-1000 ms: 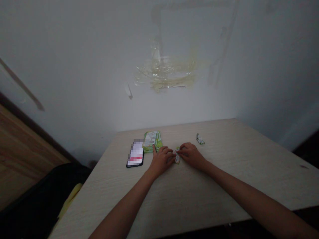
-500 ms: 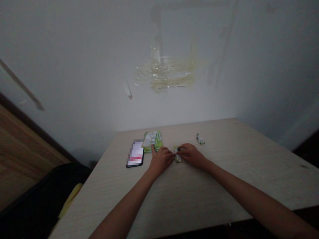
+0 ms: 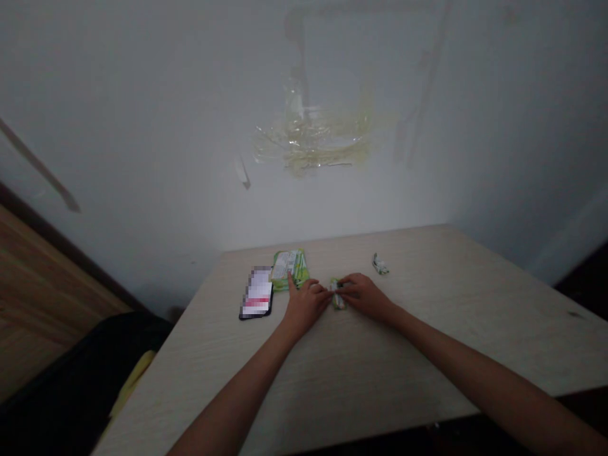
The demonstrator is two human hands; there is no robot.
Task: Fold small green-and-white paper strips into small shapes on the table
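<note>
A small green and white wrapper (image 3: 339,301) lies on the table, folded into a narrow strip. From its left side, my left hand (image 3: 306,305) pinches the edge with the fingertips, while one outer finger stretches over the green packet. My right hand (image 3: 365,296) grips the same wrapper from the right, thumb and fingers closed near its upper end. Fingertips of both hands almost meet and cover part of the strip. Behind my left hand rests a larger green packet (image 3: 297,263) with a white printed label.
Left of the packet lies a phone (image 3: 257,294) with a lit, blurred screen. A crumpled wrapper piece (image 3: 379,264) sits farther back on the right. The pale wooden table (image 3: 361,380) meets a wall (image 3: 190,126) with old tape. Dark cloth (image 3: 95,354) hangs at the left.
My fingers have shifted slightly on the small wrapper, which looks a little more tightly folded. Packet, phone and crumpled piece stay put; the view has moved slightly.
</note>
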